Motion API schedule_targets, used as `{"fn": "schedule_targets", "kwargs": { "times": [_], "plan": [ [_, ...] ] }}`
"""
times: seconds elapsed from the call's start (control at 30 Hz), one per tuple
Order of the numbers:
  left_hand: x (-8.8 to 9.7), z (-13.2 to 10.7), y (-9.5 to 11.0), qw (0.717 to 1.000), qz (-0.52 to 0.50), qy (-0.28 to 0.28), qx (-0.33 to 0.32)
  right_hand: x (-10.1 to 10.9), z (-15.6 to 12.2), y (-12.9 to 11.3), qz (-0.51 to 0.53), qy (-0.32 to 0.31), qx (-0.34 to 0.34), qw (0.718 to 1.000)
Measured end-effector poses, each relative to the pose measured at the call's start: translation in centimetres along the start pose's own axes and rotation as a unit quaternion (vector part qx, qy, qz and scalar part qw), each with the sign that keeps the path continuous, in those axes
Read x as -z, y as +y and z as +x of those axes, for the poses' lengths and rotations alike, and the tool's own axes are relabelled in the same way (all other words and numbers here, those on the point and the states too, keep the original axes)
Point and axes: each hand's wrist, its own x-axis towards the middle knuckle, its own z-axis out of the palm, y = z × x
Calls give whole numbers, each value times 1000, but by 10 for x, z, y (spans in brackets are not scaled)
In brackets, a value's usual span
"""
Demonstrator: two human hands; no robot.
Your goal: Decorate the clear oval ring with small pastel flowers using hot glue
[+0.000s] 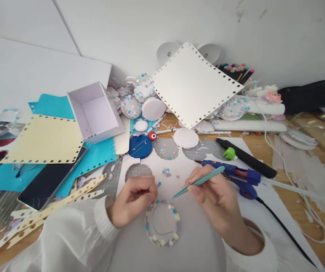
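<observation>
My left hand (pixel 134 200) is curled, its fingertips pinching the upper left rim of a round clear disc (pixel 162 223) edged with small paper flowers. My right hand (pixel 216 198) grips teal tweezers (pixel 199 182), whose tips point down-left just above the disc's top edge. The disc lies on a white sheet (pixel 179 166) with round holes cut in it. A few loose paper flowers (pixel 166 172) lie on the sheet above the disc.
A blue glue gun (pixel 236 177) and a black tool (pixel 247 158) lie right of my right hand. An open white box (pixel 94 113), blue and cream punched cards (pixel 46 139), a dark tablet (pixel 49 181), decorated discs (pixel 140 98) and punched strips (pixel 51 211) crowd the left and back.
</observation>
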Motion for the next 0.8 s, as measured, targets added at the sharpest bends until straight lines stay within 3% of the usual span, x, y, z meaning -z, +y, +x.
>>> {"fn": "schedule_targets", "kwargs": {
  "times": [0.2,0.8],
  "plan": [
    [-1,-2,3,998,46,-31,-19,-2,-2,-1,-6,-15,-13,1000],
    [-2,1,4,997,43,-60,-9,-5,0,-1,-27,-33,-10,999]
  ]
}}
